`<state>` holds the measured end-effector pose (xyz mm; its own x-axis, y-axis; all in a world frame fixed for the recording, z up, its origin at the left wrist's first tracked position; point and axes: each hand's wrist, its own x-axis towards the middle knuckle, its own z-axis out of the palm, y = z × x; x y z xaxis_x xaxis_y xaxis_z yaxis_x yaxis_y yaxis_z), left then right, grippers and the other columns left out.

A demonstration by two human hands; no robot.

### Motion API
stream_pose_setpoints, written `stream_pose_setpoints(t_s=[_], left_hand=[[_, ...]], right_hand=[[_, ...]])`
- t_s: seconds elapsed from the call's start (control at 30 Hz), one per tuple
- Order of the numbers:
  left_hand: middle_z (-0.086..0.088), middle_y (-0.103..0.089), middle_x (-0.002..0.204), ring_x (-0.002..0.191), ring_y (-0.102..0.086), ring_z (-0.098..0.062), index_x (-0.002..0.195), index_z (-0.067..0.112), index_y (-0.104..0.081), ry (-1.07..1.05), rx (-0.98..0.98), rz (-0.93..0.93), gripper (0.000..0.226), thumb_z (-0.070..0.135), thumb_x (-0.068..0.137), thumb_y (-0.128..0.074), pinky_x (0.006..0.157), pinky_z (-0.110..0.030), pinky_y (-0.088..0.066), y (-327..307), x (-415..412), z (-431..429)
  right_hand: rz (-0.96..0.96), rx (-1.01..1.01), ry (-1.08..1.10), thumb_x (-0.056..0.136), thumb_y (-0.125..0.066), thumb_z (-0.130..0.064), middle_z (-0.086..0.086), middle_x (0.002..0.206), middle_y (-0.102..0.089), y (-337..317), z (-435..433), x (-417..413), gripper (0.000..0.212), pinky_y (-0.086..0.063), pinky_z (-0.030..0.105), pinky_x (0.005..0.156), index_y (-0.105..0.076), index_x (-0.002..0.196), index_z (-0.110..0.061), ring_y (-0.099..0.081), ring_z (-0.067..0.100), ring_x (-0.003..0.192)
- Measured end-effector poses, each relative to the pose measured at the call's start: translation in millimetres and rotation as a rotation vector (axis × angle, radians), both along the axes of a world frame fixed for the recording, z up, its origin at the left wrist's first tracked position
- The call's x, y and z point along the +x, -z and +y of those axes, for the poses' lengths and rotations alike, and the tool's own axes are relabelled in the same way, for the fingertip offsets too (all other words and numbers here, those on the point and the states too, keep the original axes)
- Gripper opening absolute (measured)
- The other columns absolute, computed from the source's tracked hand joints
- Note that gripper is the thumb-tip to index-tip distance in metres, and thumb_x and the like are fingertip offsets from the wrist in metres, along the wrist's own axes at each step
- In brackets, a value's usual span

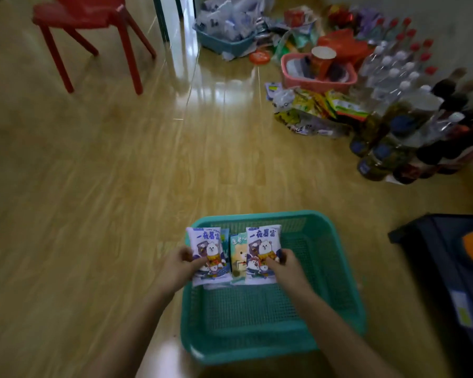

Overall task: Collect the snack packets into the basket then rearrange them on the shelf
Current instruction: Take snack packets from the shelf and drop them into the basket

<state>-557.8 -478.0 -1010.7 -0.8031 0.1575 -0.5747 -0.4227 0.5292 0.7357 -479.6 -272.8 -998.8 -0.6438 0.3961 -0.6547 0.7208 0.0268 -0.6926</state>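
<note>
A teal mesh basket (pixel 336 257) sits on the wooden floor in front of me. Over its far left part my left hand (pixel 179 267) grips a white and purple snack packet (pixel 206 241) with cartoon dogs, with another packet behind it. My right hand (pixel 283 264) grips a matching white packet (pixel 262 241), and a green packet (pixel 237 252) with a bear shows just behind it. The basket's near half holds nothing that I can see.
A red chair (pixel 90 25) stands at the far left. Far right lie a pile of snack packets (pixel 314 110), a pink basket (pixel 317 70), a blue basket (pixel 224 42) and several bottles (pixel 402 105). A dark box (pixel 453 271) stands at the right.
</note>
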Motion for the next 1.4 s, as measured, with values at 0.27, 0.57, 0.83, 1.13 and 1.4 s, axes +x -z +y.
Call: stream_pose_setpoints(t_s=[0.27,0.57,0.83,1.13,1.4], left_hand=[[-0.004,-0.062,0.071,0.068,-0.059,-0.023,0.075,0.009,-0.059,0.014,-0.203,0.189,0.018,0.022,0.079,-0.072,0.056,-0.030,-0.042,64,-8,14],[-0.004,-0.059,0.092,0.080,-0.056,-0.022,0.088,0.015,-0.045,0.248,-0.603,0.386,0.032,0.042,0.083,-0.063,0.059,-0.029,-0.030,36,-10,22],[-0.003,-0.066,0.098,0.081,-0.059,-0.021,0.105,0.011,-0.060,0.311,-0.486,0.553,0.025,0.030,0.089,-0.057,0.068,-0.031,-0.045,-151,-31,16],[0.004,-0.067,0.088,0.079,-0.062,-0.018,0.095,0.018,-0.063,0.432,-0.463,0.896,0.018,0.033,0.091,-0.053,0.068,-0.037,-0.053,-548,-17,51],[0.009,-0.067,0.090,0.085,-0.064,-0.018,0.096,0.024,-0.060,0.612,-0.418,1.003,0.021,0.042,0.089,-0.051,0.070,-0.032,-0.051,-781,34,86]], right_hand=[[0.081,0.134,0.038,0.090,-0.058,-0.017,0.009,0.102,-0.057,64,-19,-20,0.022,-0.050,0.041,0.082,-0.048,0.107,-0.008,-0.053,0.021,0.085],[-0.008,0.509,-0.182,0.085,-0.061,-0.041,0.002,0.093,-0.043,60,-13,-18,0.033,-0.042,0.033,0.072,-0.041,0.088,-0.015,-0.048,0.022,0.088],[0.288,0.519,-0.184,0.087,-0.060,-0.017,-0.002,0.096,-0.064,-147,48,-11,0.019,-0.045,0.022,0.078,-0.065,0.105,-0.013,-0.062,0.016,0.093],[0.378,0.983,-0.258,0.085,-0.063,-0.026,0.001,0.094,-0.066,-539,116,54,0.018,-0.052,0.037,0.073,-0.064,0.101,-0.018,-0.061,0.020,0.089],[0.279,1.062,-0.092,0.087,-0.059,-0.027,-0.002,0.102,-0.062,-775,125,161,0.019,-0.048,0.031,0.075,-0.061,0.105,-0.021,-0.058,0.018,0.097]])
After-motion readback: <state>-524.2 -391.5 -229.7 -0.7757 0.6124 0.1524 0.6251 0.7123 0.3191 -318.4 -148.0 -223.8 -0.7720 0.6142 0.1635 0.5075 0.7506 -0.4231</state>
